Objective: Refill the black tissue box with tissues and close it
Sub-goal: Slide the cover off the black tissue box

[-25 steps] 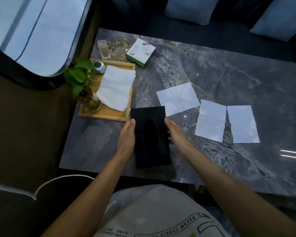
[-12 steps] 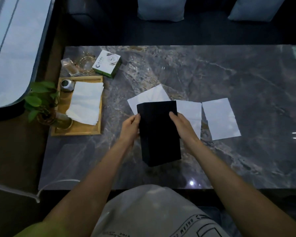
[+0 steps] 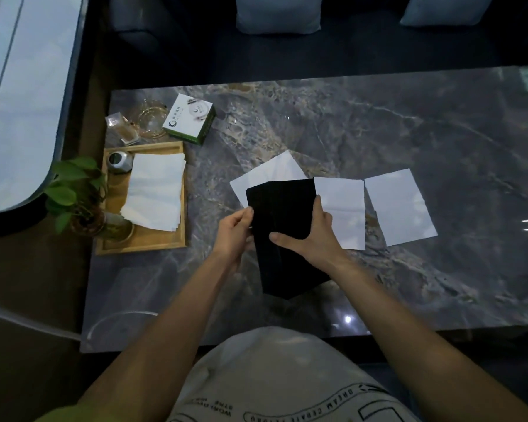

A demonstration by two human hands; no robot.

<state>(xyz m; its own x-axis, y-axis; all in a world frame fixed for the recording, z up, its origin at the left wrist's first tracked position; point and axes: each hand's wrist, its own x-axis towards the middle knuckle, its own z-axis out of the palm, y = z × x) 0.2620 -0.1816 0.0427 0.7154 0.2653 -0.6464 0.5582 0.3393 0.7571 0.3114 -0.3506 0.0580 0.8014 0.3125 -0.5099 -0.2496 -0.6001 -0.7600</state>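
The black tissue box (image 3: 287, 239) is held tilted above the near middle of the marble table (image 3: 409, 147). The left hand (image 3: 233, 231) grips its left edge; the right hand (image 3: 313, 231) clasps its right side, thumb across the face. Three loose tissues (image 3: 340, 208) lie just behind, and a stack of tissues (image 3: 156, 193) sits in the wooden tray (image 3: 141, 243) at left.

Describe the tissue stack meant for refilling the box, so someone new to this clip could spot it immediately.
Start at the left end of the marble table, where a wooden tray sits beside a potted plant. The tissue stack lies in that tray. Unlike the three single tissues lying flat on the marble, it is a thick, layered pile.
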